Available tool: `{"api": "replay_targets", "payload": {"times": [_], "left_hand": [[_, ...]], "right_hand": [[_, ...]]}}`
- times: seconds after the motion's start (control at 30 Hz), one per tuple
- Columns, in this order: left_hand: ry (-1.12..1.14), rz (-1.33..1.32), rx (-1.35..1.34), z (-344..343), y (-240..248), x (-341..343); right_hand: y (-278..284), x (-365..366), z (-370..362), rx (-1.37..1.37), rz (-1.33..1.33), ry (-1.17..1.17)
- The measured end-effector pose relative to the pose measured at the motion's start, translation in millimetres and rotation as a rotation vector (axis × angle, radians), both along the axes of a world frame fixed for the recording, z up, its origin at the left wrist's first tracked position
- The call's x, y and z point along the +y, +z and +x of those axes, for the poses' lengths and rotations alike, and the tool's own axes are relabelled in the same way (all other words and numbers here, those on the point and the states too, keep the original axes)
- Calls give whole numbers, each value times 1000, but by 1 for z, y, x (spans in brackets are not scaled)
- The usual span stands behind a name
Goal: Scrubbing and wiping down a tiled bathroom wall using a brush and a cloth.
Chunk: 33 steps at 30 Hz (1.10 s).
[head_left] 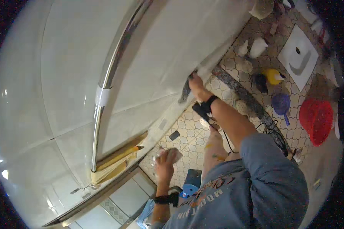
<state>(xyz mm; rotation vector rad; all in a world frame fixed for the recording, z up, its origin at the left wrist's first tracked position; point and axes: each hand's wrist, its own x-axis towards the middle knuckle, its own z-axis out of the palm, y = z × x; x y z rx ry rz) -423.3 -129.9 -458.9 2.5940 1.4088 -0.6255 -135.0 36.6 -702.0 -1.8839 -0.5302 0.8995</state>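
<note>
Right hand (197, 84) raised against a glass shower panel (153, 72), fingers clenched on a dark grey cloth (186, 91) pressed to the pane; cloth hanging just below and to the left of the knuckles, touching the glass. Black wrist strap (209, 104) on the right forearm. Left hand (165, 158) lower down, near the panel's bottom rail, closed around a small pale object (174, 154), kind not discernible. Curved chrome handle bar (111, 72) running down the panel, with a white band (102, 96) wrapped around its middle. Yellowish strips (116, 162) lying along the panel's lower edge.

On the patterned tile floor (187, 133): red basin (316, 119), purple scoop (281, 105), yellow container (273, 75), white bottles (258, 47), white square squat pan (298, 56). Small dark rectangular tag (174, 135) flat on the tiles between the two hands. Blue item (189, 189) near the shirt hem.
</note>
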Motion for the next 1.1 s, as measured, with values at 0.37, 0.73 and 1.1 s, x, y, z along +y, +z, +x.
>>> {"api": "replay_targets", "payload": {"times": [0.37,0.73,1.1], "left_hand": [[-794,722,-350,199,59,146],[-1005,893,-310,393,21,170],[-1338,728,415,192,-152,190]], "right_hand": [[-5,-157,51,723,211,-242],[-60,-347,159,286,-34,-459],[-113,-419,166,354,24,-709]]}}
